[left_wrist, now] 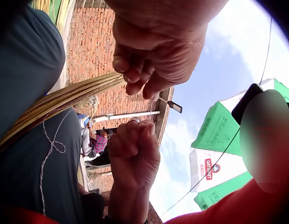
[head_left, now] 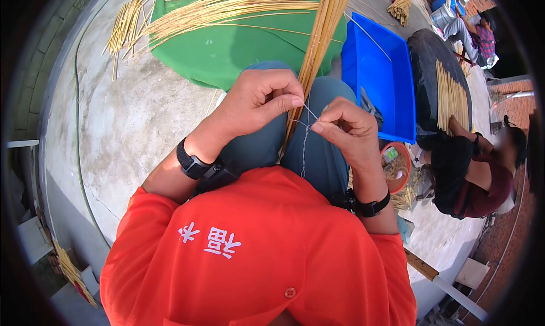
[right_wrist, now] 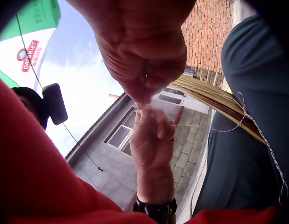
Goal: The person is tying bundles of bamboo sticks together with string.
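A bundle of thin yellow-brown stalks [head_left: 321, 45] stands slanted between the person's knees. Around it runs a thin pale string [head_left: 307, 134], crossed in front of the stalks, with a twisted tail hanging over the trousers. My left hand [head_left: 258, 99] pinches one length of this string between thumb and forefinger, just left of the bundle. To the right, my right hand [head_left: 347, 124] pinches another length with thumb and fingertips. In the right wrist view, the two hands' fingertips overlap, and the string [right_wrist: 243, 112] loops beside the stalks.
Ahead, a green-covered surface [head_left: 244, 47] bears loose stalks [head_left: 238, 8]. A blue tub [head_left: 392, 70] stands at the right, with a red basin [head_left: 397, 167] nearer. Beyond, a person [head_left: 482, 172] sits by a dark mound [head_left: 426, 65] with stalks [head_left: 451, 99] on it.
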Available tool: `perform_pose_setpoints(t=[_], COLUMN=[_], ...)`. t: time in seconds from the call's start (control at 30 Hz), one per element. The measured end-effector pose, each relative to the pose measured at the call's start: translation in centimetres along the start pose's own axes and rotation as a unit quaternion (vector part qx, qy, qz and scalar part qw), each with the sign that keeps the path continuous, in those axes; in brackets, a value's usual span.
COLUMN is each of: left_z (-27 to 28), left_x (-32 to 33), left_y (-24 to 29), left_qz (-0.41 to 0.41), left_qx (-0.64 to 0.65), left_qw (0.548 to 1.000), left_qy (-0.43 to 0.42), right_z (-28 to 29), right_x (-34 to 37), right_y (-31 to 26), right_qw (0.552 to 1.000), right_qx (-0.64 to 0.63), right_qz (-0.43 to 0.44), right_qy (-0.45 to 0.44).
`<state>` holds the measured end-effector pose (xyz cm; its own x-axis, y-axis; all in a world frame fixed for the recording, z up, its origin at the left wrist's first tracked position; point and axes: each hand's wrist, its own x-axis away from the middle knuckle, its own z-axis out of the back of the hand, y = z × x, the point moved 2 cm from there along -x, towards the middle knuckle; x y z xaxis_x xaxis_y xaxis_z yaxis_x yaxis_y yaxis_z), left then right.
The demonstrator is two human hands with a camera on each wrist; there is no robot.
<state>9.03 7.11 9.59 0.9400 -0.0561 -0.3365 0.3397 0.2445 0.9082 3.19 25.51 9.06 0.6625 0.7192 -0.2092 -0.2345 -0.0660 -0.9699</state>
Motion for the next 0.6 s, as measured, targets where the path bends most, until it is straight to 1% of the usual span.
perform_pose_setpoints(t=[0.27,0.37,0.43,0.6], left_z=[-0.14,-0.1,-0.1,-0.01], left_x=[0.14,0.26,0.34,0.45], left_y=[0.04,0.04,0.04,0.11], left_qz=[0.007,0.008,0.005,0.009], left_qx=[0.037,0.028,0.029,0.047], left_qw=[0.999,1.0,1.0,0.999], left_qy=[0.0,-0.003,-0.003,-0.022], right_z=[0.1,0.15,0.04,0.04], right_x=[-0.16,-0.18,-0.13,-0.31], right_y=[0.36,0.58,0.64,0.38], right_qw=[0.999,1.0,0.997,0.995], right_qx=[-0.034,-0.012,-0.069,-0.09], right_qz=[0.001,0.027,0.014,0.026], right_qy=[0.006,0.0,0.019,0.039])
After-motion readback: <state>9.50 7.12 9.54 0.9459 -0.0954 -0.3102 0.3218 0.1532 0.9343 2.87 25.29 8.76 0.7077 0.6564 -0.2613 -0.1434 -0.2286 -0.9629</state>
